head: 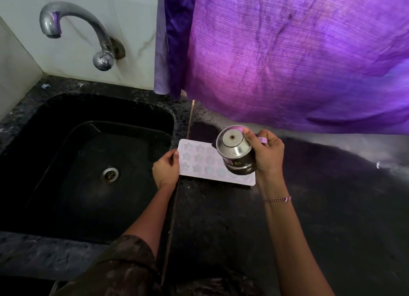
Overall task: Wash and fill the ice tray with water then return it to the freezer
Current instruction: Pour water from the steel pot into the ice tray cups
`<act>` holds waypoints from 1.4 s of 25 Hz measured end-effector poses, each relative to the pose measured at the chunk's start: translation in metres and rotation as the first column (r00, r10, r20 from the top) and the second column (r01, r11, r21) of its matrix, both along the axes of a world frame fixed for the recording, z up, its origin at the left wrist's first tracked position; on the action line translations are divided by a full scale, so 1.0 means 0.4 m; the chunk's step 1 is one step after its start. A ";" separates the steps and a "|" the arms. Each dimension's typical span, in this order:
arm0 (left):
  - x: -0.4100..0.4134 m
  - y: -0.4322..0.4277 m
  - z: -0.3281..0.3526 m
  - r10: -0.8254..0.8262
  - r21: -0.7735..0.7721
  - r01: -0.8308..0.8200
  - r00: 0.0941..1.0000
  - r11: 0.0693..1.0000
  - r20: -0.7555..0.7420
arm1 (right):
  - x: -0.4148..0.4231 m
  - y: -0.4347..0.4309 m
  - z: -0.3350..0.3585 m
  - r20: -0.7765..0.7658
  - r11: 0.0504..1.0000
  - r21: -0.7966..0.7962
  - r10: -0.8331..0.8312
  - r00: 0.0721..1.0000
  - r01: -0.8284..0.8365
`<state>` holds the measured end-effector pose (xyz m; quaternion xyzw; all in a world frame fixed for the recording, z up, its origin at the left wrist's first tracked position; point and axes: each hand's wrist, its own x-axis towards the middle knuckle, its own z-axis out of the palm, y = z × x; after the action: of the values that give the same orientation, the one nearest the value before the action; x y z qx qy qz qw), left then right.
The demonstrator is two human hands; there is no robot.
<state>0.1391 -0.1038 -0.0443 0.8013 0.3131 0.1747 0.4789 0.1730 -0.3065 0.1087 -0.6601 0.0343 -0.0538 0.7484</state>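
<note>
Two hands in view, both busy. L hand (166, 170) grips the left short end of the ice tray (199, 160), thumb on the top edge, fingers curled at the side. R hand (269, 154) is wrapped round a small steel pot (235, 153), thumb up near its base, fingers curled behind it. Pot is tipped hard over: base faces the camera, mouth points down at the right part of the tray and hides that bit. Can't tell if water is running out.

Tray is pale w/ star-shaped pockets and lies flat on the dark stone surface (221, 218), just right of the black sink (66, 185), its left end at the seam beside the sink edge. Can't tell how full the pockets are.

Sink has a round metal drain (109, 174) in the floor. Chrome tap (75, 27) sticks out from the white tiled wall (99, 3) above the sink's back-left; no water seen at the spout. Big purple cloth (298, 58) hangs over the back of the surface, behind pot & tray. Thin bracelet (277, 199) on the R wrist. Dark patterned sleeve (124, 264) on the L arm, bottom of view.
</note>
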 end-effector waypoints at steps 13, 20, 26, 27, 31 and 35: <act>-0.002 0.002 0.003 -0.006 -0.019 0.006 1.000 1.000 -0.004 | -0.011 -0.005 -0.002 -0.006 0.998 0.060 0.003 1.000 -0.002; -0.004 0.001 0.006 -0.019 0.005 0.020 1.000 1.000 -0.021 | -0.014 -0.009 -0.004 0.028 0.997 -0.078 0.021 0.999 -0.019; -0.007 0.001 0.010 -0.021 0.009 0.021 1.000 1.000 -0.020 | -0.018 -0.014 -0.004 0.033 0.983 -0.184 0.029 0.999 -0.022; -0.007 0.001 0.010 -0.023 0.015 0.024 1.000 1.000 -0.017 | -0.019 -0.014 -0.003 0.038 0.979 -0.203 0.028 0.999 -0.020; -0.006 0.001 0.008 -0.022 0.026 0.022 1.000 0.999 -0.015 | -0.020 -0.017 -0.004 0.055 0.960 -0.281 0.028 0.998 -0.011; -0.005 0.002 0.009 -0.018 0.028 0.018 1.000 0.999 -0.015 | -0.022 -0.020 -0.001 0.076 0.938 -0.347 0.025 0.997 0.003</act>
<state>0.1370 -0.1031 -0.0406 0.8120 0.3068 0.1689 0.4670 0.1640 -0.3145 0.1084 -0.7790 -0.0090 -0.0811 0.6217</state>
